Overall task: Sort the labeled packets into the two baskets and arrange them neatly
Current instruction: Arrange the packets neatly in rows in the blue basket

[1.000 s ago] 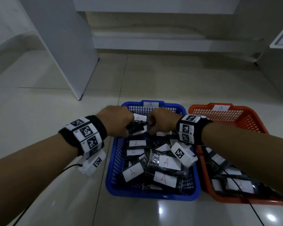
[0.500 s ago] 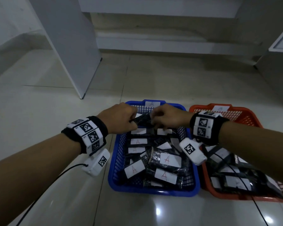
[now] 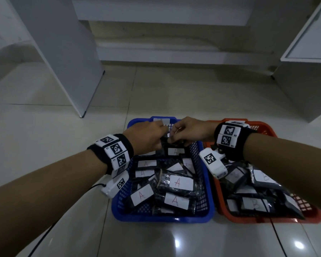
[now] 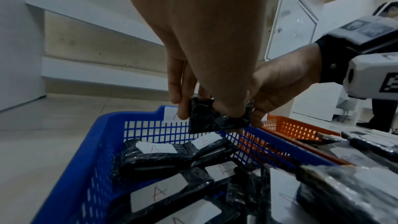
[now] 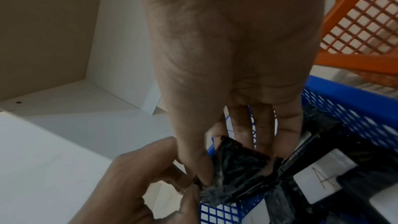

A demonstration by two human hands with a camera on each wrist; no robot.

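Observation:
Both hands hold one black wrapped packet [image 4: 217, 117] above the far end of the blue basket [image 3: 163, 217]. My left hand [image 3: 150, 138] pinches its left end and my right hand [image 3: 185, 132] pinches its right end. The same packet [image 5: 239, 169] shows dark and crinkled in the right wrist view, its label hidden. Below it several black packets with white "A" labels [image 3: 181, 182] lie loosely piled in the blue basket. The orange basket [image 3: 267, 218] stands right beside it and holds several black packets with white labels [image 3: 254, 204].
Both baskets sit on a glossy pale tiled floor [image 3: 44, 136]. A white panel [image 3: 63, 52] stands at the back left and a white cabinet [image 3: 308, 62] at the back right. In the left wrist view another person's legs [image 4: 379, 113] stand at the far right.
Both hands have risen and moved toward the far end of the blue basket, lifting the black packet up off the pile.

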